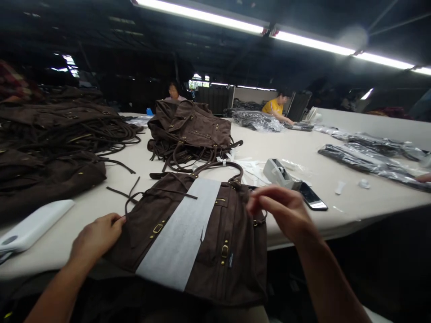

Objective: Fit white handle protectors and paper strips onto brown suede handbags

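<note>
Overhead, a dark factory ceiling with bright fluorescent tubes (202, 15), its far corners lost in shadow. Below, a long white worktable (303, 148), its near edge partly hidden by the forearms and the brown bag. Along the table's left side, a heap of brown bags (50, 130) with tangled straps, cut off by the frame. Toward the middle, a second brown bag (191, 130), and just behind it a person (173, 92), mostly hidden. Farther right, near the far edge, a person in a yellow shirt (273, 106), one arm reaching onto the tabletop. Along the right side, dark plastic-wrapped bags (367, 161), their details lost in glare, and at the right edge, part of another person's hand (423, 178).

At the near edge, a brown suede bag (215, 233) lying flat, overhanging the edge, with a white paper sheet (178, 233) across it. The left hand (97, 240) half-closed against the bag's left side, any grip unclear. The right hand (283, 211) above the bag's right side, fingers bunched closed, whatever lies between them hidden. Just beyond it, a tape dispenser (276, 172) and a black phone (312, 196). Near the left edge, a white power bank (33, 226).
</note>
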`<action>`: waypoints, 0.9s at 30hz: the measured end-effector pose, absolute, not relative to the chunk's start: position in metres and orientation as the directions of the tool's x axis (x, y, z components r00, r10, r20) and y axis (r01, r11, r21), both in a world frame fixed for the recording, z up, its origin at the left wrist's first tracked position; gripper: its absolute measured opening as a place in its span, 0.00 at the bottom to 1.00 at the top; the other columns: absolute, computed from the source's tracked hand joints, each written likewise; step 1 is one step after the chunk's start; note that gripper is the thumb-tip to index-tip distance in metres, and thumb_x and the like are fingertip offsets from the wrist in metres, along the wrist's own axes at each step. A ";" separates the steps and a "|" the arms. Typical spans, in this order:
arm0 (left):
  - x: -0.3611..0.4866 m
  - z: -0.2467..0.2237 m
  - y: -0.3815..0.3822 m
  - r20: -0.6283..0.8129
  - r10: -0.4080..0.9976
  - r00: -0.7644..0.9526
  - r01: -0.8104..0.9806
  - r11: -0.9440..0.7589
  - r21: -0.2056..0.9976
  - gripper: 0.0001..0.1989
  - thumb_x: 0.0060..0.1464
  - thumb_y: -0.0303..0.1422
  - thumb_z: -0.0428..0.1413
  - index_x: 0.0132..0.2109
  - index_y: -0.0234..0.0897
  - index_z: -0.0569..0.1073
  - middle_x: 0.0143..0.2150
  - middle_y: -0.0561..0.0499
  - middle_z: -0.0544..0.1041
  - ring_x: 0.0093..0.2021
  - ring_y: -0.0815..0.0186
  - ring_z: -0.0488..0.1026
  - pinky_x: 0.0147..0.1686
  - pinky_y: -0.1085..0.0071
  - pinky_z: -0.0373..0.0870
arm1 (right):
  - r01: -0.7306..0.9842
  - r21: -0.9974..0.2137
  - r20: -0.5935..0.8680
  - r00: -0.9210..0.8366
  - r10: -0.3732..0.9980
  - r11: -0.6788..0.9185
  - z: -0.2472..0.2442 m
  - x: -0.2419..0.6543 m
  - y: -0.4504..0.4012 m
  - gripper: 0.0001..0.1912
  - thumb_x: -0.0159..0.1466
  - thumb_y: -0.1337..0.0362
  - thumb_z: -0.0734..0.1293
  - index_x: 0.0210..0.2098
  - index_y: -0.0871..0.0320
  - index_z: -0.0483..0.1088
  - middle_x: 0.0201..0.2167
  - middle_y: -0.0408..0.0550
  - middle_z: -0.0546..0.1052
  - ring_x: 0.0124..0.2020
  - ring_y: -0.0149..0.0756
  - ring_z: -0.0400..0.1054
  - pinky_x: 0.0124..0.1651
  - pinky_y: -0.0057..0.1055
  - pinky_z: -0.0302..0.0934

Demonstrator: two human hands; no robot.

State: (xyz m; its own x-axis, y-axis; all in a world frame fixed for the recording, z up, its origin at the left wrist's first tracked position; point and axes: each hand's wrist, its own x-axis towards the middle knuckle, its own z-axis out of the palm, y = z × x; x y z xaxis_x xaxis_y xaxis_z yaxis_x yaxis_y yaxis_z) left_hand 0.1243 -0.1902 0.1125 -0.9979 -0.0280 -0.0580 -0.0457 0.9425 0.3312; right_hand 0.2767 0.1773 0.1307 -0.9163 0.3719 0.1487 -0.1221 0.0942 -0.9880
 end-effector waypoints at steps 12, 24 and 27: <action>0.007 0.129 -0.077 -0.034 0.251 -0.967 0.238 0.946 0.222 0.18 0.51 0.41 0.58 0.42 0.30 0.78 0.48 0.31 0.77 0.51 0.42 0.74 0.47 0.57 0.70 | 0.608 -0.765 -0.461 -0.747 0.479 0.211 0.085 0.119 0.180 0.13 0.69 0.59 0.66 0.46 0.63 0.70 0.40 0.48 0.75 0.35 0.33 0.72 0.37 0.32 0.70; -0.035 0.063 -0.048 0.163 0.362 -0.918 0.395 0.873 0.286 0.11 0.55 0.42 0.55 0.38 0.42 0.76 0.50 0.44 0.74 0.54 0.47 0.67 0.51 0.54 0.66 | 0.506 -0.822 -0.253 -0.737 0.627 0.263 0.056 0.114 0.165 0.14 0.69 0.58 0.66 0.33 0.63 0.70 0.25 0.39 0.71 0.21 0.24 0.64 0.24 0.22 0.62; -0.036 0.057 -0.053 0.182 0.379 -0.907 0.418 0.857 0.301 0.09 0.56 0.40 0.54 0.35 0.41 0.74 0.47 0.46 0.76 0.52 0.48 0.68 0.49 0.53 0.66 | 0.443 -0.843 -0.138 -0.726 0.674 0.305 0.047 0.119 0.168 0.17 0.68 0.57 0.67 0.27 0.62 0.68 0.19 0.36 0.69 0.17 0.23 0.62 0.23 0.23 0.61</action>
